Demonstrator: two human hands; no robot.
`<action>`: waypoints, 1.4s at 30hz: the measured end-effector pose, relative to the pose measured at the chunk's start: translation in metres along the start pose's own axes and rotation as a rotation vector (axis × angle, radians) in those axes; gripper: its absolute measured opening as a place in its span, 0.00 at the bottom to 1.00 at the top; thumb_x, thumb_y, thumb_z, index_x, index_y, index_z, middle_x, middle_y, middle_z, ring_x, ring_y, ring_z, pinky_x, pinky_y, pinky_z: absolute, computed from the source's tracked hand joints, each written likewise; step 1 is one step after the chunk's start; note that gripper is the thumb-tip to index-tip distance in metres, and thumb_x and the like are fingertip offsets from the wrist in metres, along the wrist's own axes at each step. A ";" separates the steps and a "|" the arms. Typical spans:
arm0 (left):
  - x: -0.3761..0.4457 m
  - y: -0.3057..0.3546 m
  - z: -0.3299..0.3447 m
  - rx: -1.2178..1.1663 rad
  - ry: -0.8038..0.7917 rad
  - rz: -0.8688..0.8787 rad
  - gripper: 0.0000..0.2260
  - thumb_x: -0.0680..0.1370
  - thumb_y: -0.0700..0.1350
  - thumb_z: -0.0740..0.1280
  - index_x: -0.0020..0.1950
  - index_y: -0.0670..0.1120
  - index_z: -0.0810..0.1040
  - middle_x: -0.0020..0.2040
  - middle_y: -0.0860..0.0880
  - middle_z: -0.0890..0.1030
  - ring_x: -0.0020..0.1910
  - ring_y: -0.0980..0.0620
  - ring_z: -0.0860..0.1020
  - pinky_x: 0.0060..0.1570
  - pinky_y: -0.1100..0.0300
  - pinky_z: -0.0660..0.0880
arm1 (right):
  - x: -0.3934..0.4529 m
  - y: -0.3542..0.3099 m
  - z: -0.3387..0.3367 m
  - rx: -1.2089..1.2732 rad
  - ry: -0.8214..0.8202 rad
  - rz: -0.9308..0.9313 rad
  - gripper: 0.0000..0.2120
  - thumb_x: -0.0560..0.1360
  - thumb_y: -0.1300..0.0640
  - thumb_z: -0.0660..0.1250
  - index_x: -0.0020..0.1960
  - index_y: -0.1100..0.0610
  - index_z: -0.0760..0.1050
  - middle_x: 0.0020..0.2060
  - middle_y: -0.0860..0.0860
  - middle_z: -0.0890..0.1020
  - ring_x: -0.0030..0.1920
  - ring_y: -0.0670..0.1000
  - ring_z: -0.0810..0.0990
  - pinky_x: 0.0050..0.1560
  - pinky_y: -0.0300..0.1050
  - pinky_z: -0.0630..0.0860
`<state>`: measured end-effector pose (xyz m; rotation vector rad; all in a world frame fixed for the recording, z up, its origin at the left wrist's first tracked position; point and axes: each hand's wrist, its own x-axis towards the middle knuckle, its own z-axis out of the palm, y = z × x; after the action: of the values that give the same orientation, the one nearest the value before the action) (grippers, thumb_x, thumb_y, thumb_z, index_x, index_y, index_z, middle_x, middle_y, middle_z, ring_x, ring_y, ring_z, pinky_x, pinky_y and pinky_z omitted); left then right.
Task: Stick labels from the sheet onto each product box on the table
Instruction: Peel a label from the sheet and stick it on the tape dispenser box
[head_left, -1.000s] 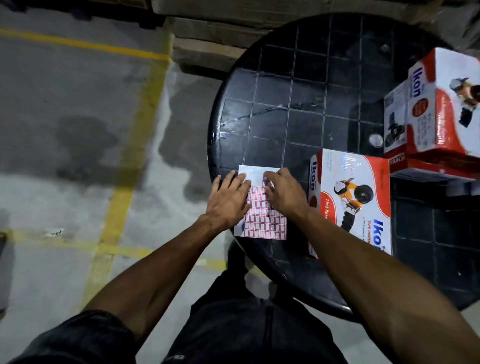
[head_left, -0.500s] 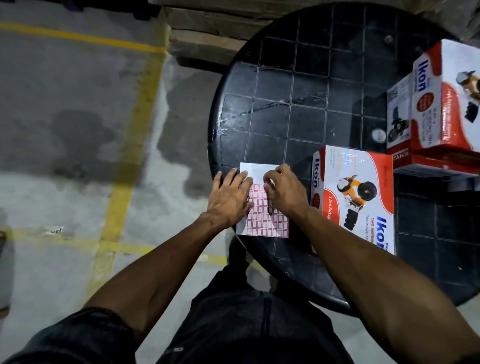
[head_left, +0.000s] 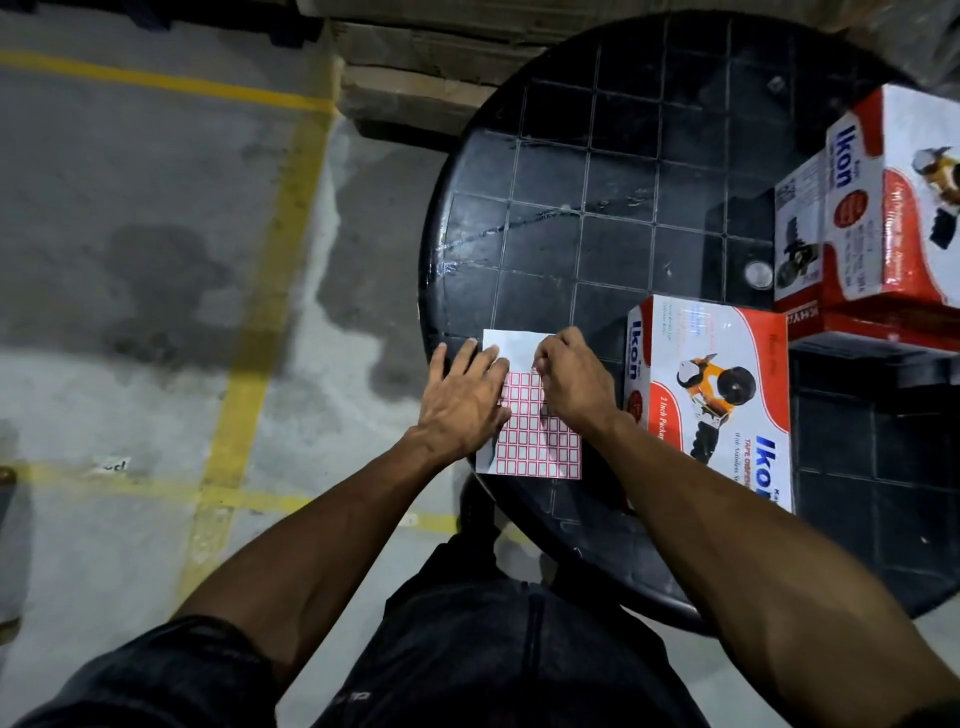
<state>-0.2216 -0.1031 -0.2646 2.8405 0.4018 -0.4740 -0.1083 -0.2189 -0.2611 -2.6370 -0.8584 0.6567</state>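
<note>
A white sheet of red-bordered labels (head_left: 535, 447) lies at the near left edge of the round black table (head_left: 597, 228). My left hand (head_left: 462, 400) lies flat with straight fingers on the sheet's left side, pressing it down. My right hand (head_left: 569, 382) has its fingers curled at the top row of labels, fingertips pinching at one label. A red and white tape dispenser box (head_left: 711, 395) lies flat just right of the sheet. Two more boxes (head_left: 893, 208) stand stacked at the right edge.
Past the table's left rim is a grey concrete floor (head_left: 130, 260) with yellow painted lines. Cardboard cartons (head_left: 415, 67) stand beyond the table at the top. My dark trousers (head_left: 493, 665) fill the bottom. A small round cap (head_left: 758, 273) lies on the table.
Both hands stay on the label sheet. My right fingertips have curled tighter at the top row of labels. The view shifted slightly.
</note>
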 end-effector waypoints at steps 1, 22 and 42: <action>0.000 0.000 0.000 0.002 -0.002 -0.001 0.28 0.79 0.58 0.62 0.75 0.49 0.60 0.78 0.49 0.58 0.78 0.46 0.52 0.74 0.40 0.45 | 0.000 0.000 0.000 0.010 -0.005 0.001 0.04 0.80 0.58 0.63 0.55 0.55 0.74 0.56 0.51 0.73 0.50 0.51 0.76 0.48 0.46 0.78; 0.000 0.021 -0.015 0.035 0.017 -0.050 0.20 0.77 0.51 0.67 0.66 0.45 0.70 0.61 0.46 0.73 0.59 0.46 0.70 0.56 0.53 0.68 | -0.067 0.022 -0.063 0.305 0.176 0.119 0.09 0.83 0.57 0.54 0.49 0.55 0.72 0.48 0.51 0.77 0.45 0.46 0.76 0.43 0.41 0.73; -0.079 0.186 0.013 -0.647 0.024 -0.079 0.22 0.77 0.45 0.66 0.70 0.47 0.65 0.66 0.47 0.75 0.62 0.48 0.75 0.60 0.53 0.72 | -0.196 0.193 -0.091 0.302 0.169 0.152 0.25 0.76 0.59 0.65 0.72 0.54 0.65 0.64 0.55 0.72 0.62 0.54 0.73 0.60 0.46 0.70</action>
<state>-0.2406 -0.2986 -0.2156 2.2112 0.5552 -0.2586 -0.1110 -0.5010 -0.1966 -2.4545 -0.4735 0.5417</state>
